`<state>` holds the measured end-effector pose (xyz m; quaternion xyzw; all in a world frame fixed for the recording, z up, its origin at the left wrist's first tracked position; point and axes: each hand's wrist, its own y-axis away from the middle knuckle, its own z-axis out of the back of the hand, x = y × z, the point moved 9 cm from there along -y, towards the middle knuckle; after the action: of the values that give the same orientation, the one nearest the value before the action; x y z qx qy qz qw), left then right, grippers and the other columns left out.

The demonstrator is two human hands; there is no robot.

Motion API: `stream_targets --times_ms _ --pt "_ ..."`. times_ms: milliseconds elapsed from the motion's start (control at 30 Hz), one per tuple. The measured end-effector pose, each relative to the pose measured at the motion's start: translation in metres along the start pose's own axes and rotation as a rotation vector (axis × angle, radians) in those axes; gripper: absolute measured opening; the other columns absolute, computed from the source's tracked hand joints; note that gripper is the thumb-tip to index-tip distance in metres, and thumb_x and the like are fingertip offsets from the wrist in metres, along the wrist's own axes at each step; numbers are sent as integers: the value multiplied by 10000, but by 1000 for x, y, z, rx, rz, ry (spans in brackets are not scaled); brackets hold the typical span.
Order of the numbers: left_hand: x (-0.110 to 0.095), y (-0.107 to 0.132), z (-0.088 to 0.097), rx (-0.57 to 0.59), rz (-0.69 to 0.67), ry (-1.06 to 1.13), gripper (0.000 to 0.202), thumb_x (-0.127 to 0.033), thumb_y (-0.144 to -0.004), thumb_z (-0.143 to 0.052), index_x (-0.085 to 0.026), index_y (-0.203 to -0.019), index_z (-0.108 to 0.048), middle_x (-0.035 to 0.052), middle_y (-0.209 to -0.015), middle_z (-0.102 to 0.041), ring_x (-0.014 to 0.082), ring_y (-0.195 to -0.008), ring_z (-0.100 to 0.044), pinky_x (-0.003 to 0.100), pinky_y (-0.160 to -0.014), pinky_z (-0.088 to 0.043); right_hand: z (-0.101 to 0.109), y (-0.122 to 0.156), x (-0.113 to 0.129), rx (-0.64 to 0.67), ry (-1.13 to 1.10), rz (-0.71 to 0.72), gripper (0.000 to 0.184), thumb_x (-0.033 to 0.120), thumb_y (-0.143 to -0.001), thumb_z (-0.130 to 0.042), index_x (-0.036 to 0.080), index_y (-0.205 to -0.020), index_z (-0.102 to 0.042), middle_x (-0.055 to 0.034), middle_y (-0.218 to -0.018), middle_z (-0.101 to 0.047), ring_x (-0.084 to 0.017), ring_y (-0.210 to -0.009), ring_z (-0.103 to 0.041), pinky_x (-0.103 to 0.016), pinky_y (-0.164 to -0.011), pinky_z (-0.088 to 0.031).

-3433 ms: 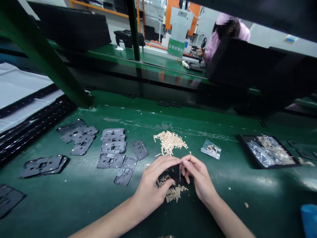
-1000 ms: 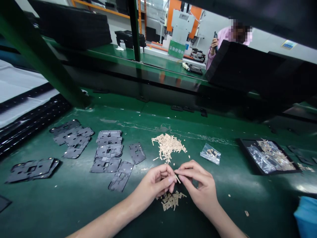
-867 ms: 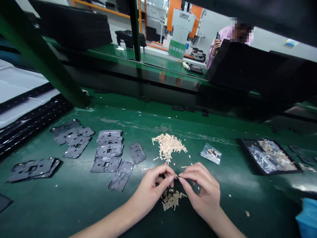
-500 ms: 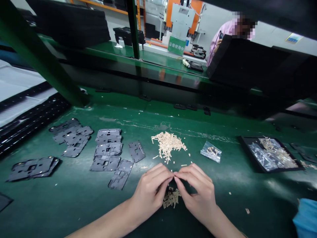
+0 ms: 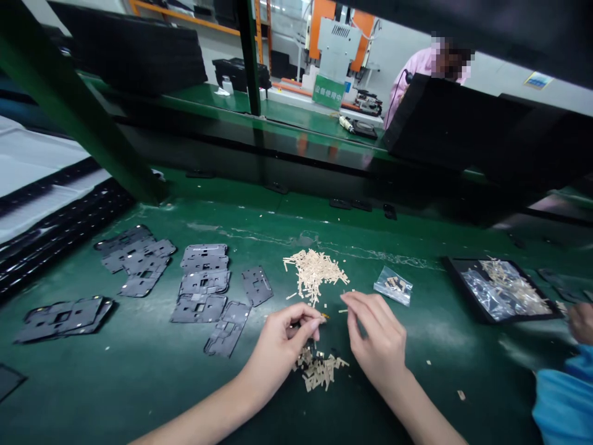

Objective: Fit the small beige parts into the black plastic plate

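My left hand (image 5: pixel 290 334) is closed in a pinch, and a small yellowish piece (image 5: pixel 325 317) sticks out past its fingertips. My right hand (image 5: pixel 377 327) is a short way to the right, thumb and fingers apart. Near its fingertips a small pale strip (image 5: pixel 343 311) lies on the table. Below and between the hands is a loose pile of tan pieces (image 5: pixel 323 372), with some dark bits at its upper edge. Just beyond the hands is a larger heap of pale strips (image 5: pixel 317 269).
Flat dark grey plates (image 5: pixel 201 281) lie in groups at left on the green table (image 5: pixel 407 408). To the right are a clear bag (image 5: pixel 393 285) and a black tray (image 5: pixel 486 314) of bags and strips. Another person's blue sleeve (image 5: pixel 558 402) and hand (image 5: pixel 581 322) are at the right edge.
My hands, fingertips together before, have come apart, the right one moving right. The yellowish piece now shows at my left fingertips. The other person's hand has come into view at right.
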<state>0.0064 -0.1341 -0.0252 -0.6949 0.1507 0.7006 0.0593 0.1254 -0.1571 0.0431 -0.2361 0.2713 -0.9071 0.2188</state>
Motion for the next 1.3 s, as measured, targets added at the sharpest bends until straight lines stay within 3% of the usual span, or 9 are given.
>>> stream_targets --times_ms 133,267,367,433,533,633,800,1133,1300 --pt "3 -1 -2 4 -9 -7 157 -231 -823 -489 -141 -750 -596 -5 -595 -535 127 -575 -497 224 -538 -392 -7 8 23 63 13 156 244 52 -769 -560 175 -970 -619 -85 -856 -667 -195 -762 -597 -317 -657 -499" --pt "-3 5 -2 -7 -138 -224 180 -188 -847 -453 -150 -749 -599 16 -634 -567 134 -583 -507 241 -559 -387 -15 15 37 101 107 232 220 63 -773 -555 138 -974 -605 -99 -854 -665 -209 -785 -589 -325 -666 -498" --pt "-18 12 -6 -4 -327 -411 207 -134 -856 -409 -147 -758 -590 38 -677 -575 146 -629 -502 265 -614 -378 -19 13 38 132 98 207 154 71 -777 -540 130 -898 -614 -95 -812 -659 -200 -744 -580 -313 -631 -489" --pt "-21 13 -7 12 -356 -438 206 -135 -858 -400 -148 -750 -575 39 -677 -557 147 -636 -486 270 -618 -365 -17 9 29 134 34 121 121 77 -780 -530 149 -820 -618 -72 -748 -647 -176 -689 -570 -291 -599 -479" --pt "-10 6 -6 88 -169 -244 168 -205 -855 -438 -155 -725 -532 12 -623 -513 123 -567 -442 245 -548 -335 -6 0 7 72 -23 -16 129 89 -782 -519 167 -766 -620 -53 -684 -633 -165 -654 -568 -287 -585 -472" --pt "8 3 -20 283 84 165 182 -302 -857 -440 -166 -737 -459 -21 -553 -478 83 -457 -330 197 -435 -235 2 -5 -8 29 -29 -68 211 63 -783 -477 176 -864 -637 -81 -838 -666 -199 -775 -593 -340 -663 -486" --pt "17 9 -39 485 291 565 201 -340 -837 -461 -173 -739 -406 -43 -516 -414 63 -421 -220 189 -397 -110 0 -6 8 118 -317 33 230 53 -762 -540 197 -917 -629 -62 -853 -663 -184 -759 -593 -344 -662 -502" --pt "19 15 -45 565 369 551 212 -361 -811 -500 -175 -747 -418 -52 -479 -420 57 -395 -189 188 -388 -96 -3 -3 23 198 -434 61 149 57 -760 -554 188 -819 -595 -38 -740 -609 -154 -669 -527 -321 -627 -472" --pt "6 0 -27 409 247 230 214 -368 -855 -430 -167 -787 -452 -60 -492 -413 61 -395 -255 172 -376 -161 1 -11 8 175 -519 -113 92 89 -756 -558 178 -736 -565 -23 -670 -583 -145 -627 -503 -284 -567 -422"
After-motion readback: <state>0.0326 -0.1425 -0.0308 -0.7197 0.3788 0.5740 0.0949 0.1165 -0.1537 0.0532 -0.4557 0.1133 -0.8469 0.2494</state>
